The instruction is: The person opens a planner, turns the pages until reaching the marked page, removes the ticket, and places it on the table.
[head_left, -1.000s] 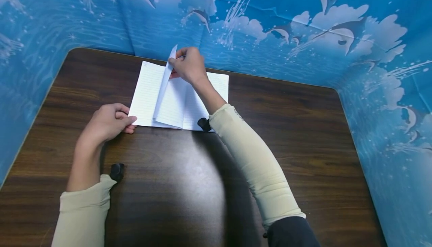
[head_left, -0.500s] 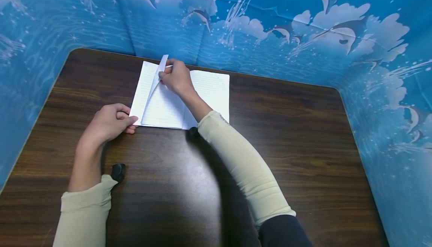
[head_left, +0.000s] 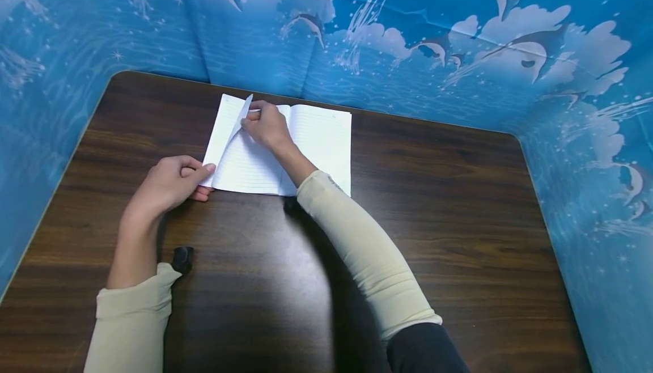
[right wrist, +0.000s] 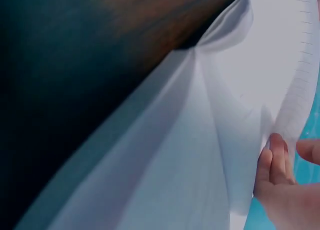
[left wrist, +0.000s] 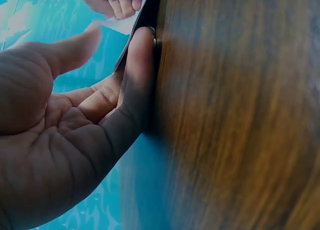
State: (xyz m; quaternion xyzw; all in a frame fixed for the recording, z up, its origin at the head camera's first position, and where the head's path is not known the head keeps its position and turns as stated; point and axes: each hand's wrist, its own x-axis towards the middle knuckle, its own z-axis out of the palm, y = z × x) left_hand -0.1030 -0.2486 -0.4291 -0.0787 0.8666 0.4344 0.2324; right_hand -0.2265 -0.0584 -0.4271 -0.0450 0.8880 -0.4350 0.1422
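Note:
An open notebook [head_left: 321, 135] with ruled white pages lies near the table's far edge. My right hand [head_left: 267, 126] pinches a part-turned page [head_left: 236, 129] by its upper part, tilted over the left side. Its lower part has come down near the left page. In the right wrist view the fingers [right wrist: 275, 165] lie against the paper. At the lower left corner my left hand [head_left: 170, 183] holds the notebook, fingers beneath the edge and thumb above. The left wrist view shows this thumb [left wrist: 82, 49] raised a little off the edge, while the fingers [left wrist: 140, 64] stay underneath.
The dark wood-grain table [head_left: 459, 220] has rounded far corners. A blue curtain [head_left: 357, 27] printed with dolphins stands behind it and along both sides. Small black devices, such as the one [head_left: 182, 259] at the left sleeve, sit at both wrists.
My right hand has moved left and slightly toward me, lowering the page over the left side. The left thumb has shifted up from the notebook's corner.

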